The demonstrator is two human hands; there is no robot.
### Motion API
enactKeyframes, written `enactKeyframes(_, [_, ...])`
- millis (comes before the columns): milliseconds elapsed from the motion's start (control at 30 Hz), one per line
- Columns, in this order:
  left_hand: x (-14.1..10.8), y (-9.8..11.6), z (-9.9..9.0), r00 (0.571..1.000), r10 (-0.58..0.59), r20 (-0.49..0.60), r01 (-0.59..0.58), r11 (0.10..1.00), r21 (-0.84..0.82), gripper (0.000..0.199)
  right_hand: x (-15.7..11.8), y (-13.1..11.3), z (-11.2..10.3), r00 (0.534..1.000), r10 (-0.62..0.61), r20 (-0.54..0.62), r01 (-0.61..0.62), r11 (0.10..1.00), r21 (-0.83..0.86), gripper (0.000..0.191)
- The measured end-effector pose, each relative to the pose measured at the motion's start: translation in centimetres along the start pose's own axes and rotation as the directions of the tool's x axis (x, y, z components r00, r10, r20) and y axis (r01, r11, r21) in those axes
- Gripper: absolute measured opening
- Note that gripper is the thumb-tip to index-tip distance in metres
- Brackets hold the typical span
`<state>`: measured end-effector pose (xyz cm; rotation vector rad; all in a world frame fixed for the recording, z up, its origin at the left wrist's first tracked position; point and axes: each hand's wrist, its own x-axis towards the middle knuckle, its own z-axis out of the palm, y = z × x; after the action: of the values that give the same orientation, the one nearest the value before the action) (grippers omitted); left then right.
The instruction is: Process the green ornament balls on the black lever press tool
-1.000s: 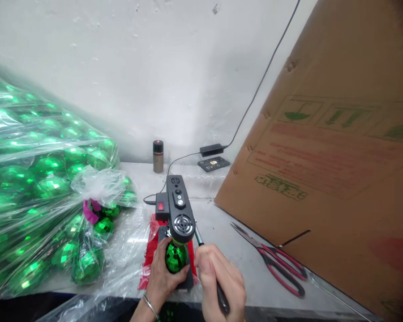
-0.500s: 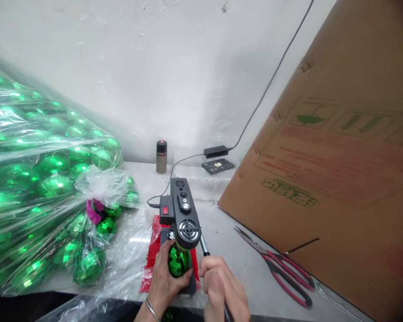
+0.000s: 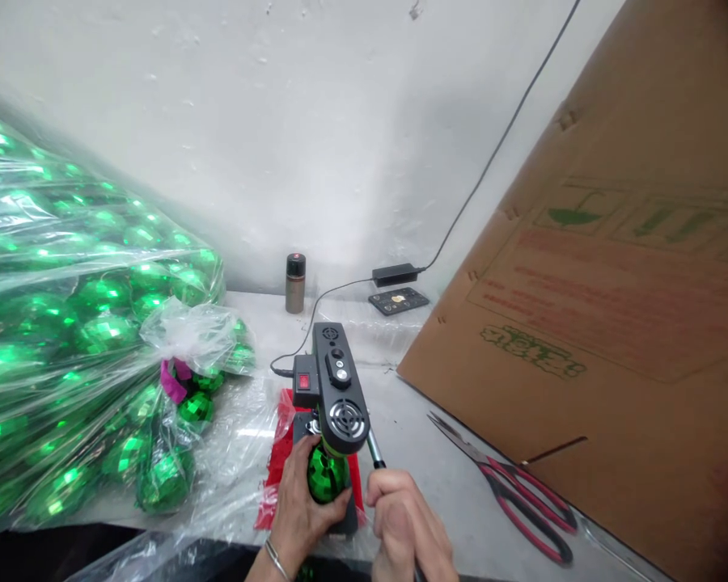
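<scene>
Just inside the desk's near edge, the left hand grips a green faceted bauble beneath the overhanging black machine, while the right hand is wrapped around its lever.

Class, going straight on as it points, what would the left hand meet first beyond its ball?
Past the green ball, the left hand would probably meet the black machine; depth is unclear.

Slim, shiny silver bangle around the wrist of the bare left hand
</scene>
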<state>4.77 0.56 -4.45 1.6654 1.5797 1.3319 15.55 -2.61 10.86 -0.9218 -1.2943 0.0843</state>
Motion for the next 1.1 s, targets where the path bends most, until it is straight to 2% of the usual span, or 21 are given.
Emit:
enactKeyframes(100, [0.0, -0.2, 0.0, 1.0, 0.027, -0.008, -0.026, 1.0, 0.015, 0.071, 0.0, -0.7, 0.2, 0.999, 0.052, -0.013, -0.053, 0.999, -0.006, 0.035])
enactKeyframes(233, [0.0, -0.3, 0.3, 0.998, 0.051, -0.029, -0.05, 0.998, 0.031, 0.071, 0.0, -1.1, 0.3, 0.999, 0.04, -0.019, -0.04, 0.999, -0.007, 0.035])
enactKeyframes(367, [0.0, -0.3, 0.4, 0.997, 0.074, -0.023, -0.073, 0.997, 0.039, 0.071, -0.2, -0.6, 0.3, 0.999, 0.049, -0.016, -0.049, 0.999, -0.005, 0.035])
enactKeyframes(567, [0.1, -0.1, 0.3, 0.997, 0.068, -0.021, -0.067, 0.997, 0.032, 0.068, -0.5, 0.6, 0.0, 0.999, -0.044, -0.003, 0.044, 0.999, 0.031, 0.035])
enactKeyframes(733, [0.2, 0.0, 0.2, 0.995, 0.095, -0.017, -0.094, 0.995, 0.044, 0.068, -0.6, 0.5, 0.0, 1.0, 0.029, -0.001, -0.029, 0.999, 0.028, 0.034])
enactKeyframes(900, [0.2, -0.1, 0.3, 0.991, 0.128, -0.033, -0.126, 0.99, 0.066, 0.067, -0.4, 0.3, 0.0, 1.0, -0.02, -0.014, 0.02, 1.0, 0.021, 0.035])
enactKeyframes(1100, [0.2, -0.2, 0.4, 0.982, 0.181, -0.055, -0.176, 0.98, 0.09, 0.068, -0.4, 0.9, -0.3, 0.999, -0.031, 0.032, 0.031, 1.0, 0.003, 0.035])
